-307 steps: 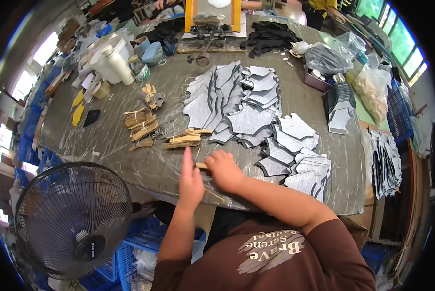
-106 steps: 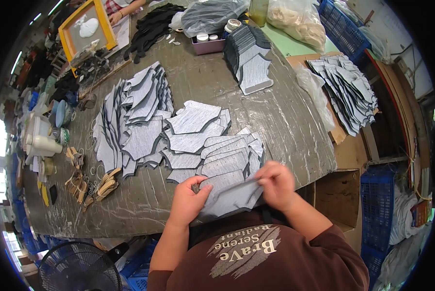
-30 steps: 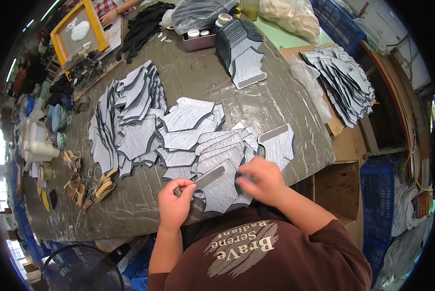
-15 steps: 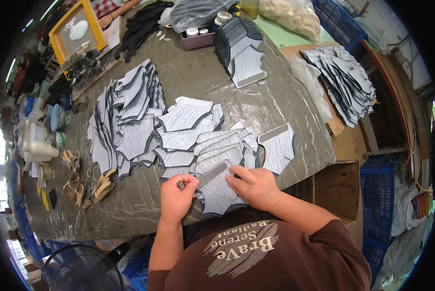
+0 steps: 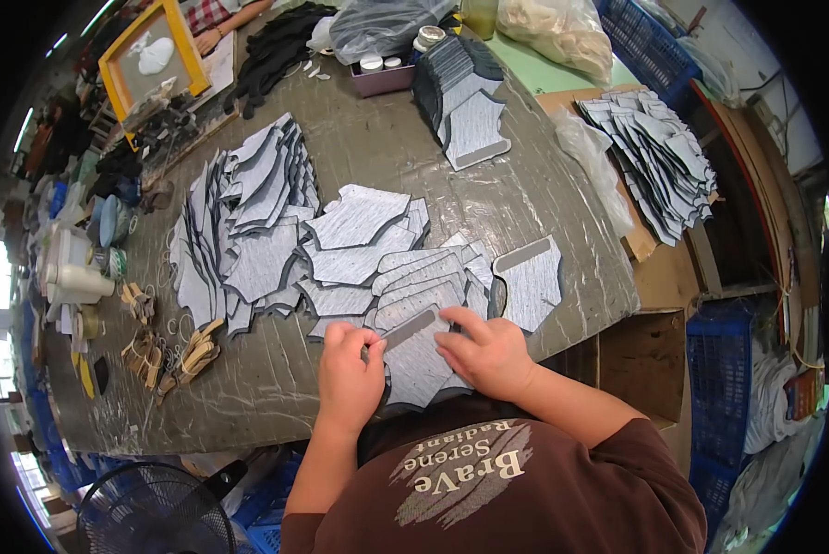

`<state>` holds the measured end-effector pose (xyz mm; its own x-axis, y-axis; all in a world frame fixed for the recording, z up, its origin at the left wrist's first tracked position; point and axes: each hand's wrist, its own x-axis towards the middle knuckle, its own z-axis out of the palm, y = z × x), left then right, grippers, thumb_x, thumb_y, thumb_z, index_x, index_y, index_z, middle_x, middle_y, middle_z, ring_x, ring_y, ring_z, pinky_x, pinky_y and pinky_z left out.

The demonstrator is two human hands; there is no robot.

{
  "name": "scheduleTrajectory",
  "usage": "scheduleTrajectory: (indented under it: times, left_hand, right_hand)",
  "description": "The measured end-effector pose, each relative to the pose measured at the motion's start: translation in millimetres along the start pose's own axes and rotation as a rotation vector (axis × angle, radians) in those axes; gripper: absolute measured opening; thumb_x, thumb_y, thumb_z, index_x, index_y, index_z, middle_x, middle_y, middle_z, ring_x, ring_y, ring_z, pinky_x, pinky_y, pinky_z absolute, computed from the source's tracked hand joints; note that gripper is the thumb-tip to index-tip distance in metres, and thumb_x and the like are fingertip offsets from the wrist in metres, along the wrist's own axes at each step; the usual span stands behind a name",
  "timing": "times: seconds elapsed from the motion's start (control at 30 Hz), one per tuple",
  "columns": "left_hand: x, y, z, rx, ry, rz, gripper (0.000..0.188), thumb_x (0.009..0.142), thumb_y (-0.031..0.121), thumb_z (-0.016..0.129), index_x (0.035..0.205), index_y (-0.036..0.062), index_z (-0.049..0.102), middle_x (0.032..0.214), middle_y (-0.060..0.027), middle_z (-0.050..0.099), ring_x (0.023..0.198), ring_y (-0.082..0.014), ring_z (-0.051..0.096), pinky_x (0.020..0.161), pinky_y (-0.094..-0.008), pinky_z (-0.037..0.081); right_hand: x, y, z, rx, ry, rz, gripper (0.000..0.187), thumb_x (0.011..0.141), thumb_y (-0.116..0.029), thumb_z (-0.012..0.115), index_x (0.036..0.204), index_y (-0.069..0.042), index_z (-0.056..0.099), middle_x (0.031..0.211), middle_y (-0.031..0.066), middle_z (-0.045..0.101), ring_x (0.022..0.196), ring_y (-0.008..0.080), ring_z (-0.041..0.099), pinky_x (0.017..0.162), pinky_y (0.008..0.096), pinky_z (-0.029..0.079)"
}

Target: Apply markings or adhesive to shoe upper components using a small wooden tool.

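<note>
A grey, mottled cut sheet piece [image 5: 416,362] with a wavy outline lies at the table's near edge. A darker grey strip [image 5: 409,327] runs along its upper edge. My left hand [image 5: 348,377] is closed in a pinch by the strip's left end; its fingers hide what they hold. At the piece's right edge, my right hand [image 5: 490,356] holds it with bent fingers, the index finger raised a little apart. Just beyond, similar cut pieces [image 5: 422,277] overlap in a fanned stack. One more piece with a strip [image 5: 531,284] lies to the right.
More cut pieces [image 5: 354,231] and a tall stack [image 5: 248,212] spread to the left. Stacks with strips [image 5: 460,92] and without [image 5: 654,157] stand farther right. Bundled tan strips [image 5: 193,360] lie at left. A purple box [image 5: 383,81] holds jars. A person's hand [image 5: 207,41] shows far left.
My left hand has turned and moved slightly right toward the strip's end. The small dark bit seen between its fingers before is now hidden. My right hand has barely moved.
</note>
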<state>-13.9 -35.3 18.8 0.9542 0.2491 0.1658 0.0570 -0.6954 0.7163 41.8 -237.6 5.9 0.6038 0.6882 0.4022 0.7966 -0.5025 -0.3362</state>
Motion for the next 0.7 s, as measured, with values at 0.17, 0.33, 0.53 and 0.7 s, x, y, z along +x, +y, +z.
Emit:
scheduleTrajectory:
  times: [0.17,0.33,0.53,0.7]
  left_hand:
    - [-10,2,-6,-0.242,0.006,0.019,0.007,0.076,-0.002,0.065,0.077,-0.0022,0.057,0.072,-0.0105,0.057,0.064,-0.0216,0.056,0.06,-0.0314,0.044]
    - [-14,6,-5,-0.673,-0.107,-0.458,0.005,0.082,0.0,0.064,0.081,-0.0007,0.059,0.071,-0.0016,0.061,0.058,-0.005,0.052,0.052,-0.0195,0.041]
    - [-13,21,9,-0.815,-0.142,-0.547,0.012,0.081,-0.002,0.061,0.09,0.0016,0.054,0.063,-0.0032,0.058,0.048,-0.0057,0.048,0.041,-0.0188,0.036]
    - [-5,14,10,-0.912,-0.048,-0.482,0.027,0.088,0.01,0.06,0.106,0.0038,0.042,0.065,-0.0062,0.056,0.046,-0.0079,0.046,0.039,-0.02,0.034]
  right_hand:
    - [9,-1,0,0.414,0.218,0.279,0.021,0.074,-0.016,0.071,0.09,-0.006,0.061,0.091,0.0054,0.062,0.056,0.0221,0.059,0.051,0.0318,0.047]
    - [13,3,-10,0.689,-0.048,0.5,0.014,0.08,-0.011,0.066,0.09,-0.003,0.061,0.065,0.0115,0.059,0.056,0.0248,0.057,0.052,0.0304,0.044]
    - [7,6,-35,0.827,0.031,0.582,0.011,0.084,-0.007,0.061,0.091,0.0,0.06,0.07,0.0079,0.06,0.062,0.0115,0.054,0.058,0.0256,0.044]
    - [-11,43,-50,0.823,0.29,0.851,0.015,0.083,-0.006,0.061,0.096,0.001,0.059,0.078,0.0096,0.062,0.07,0.017,0.06,0.066,0.0282,0.047]
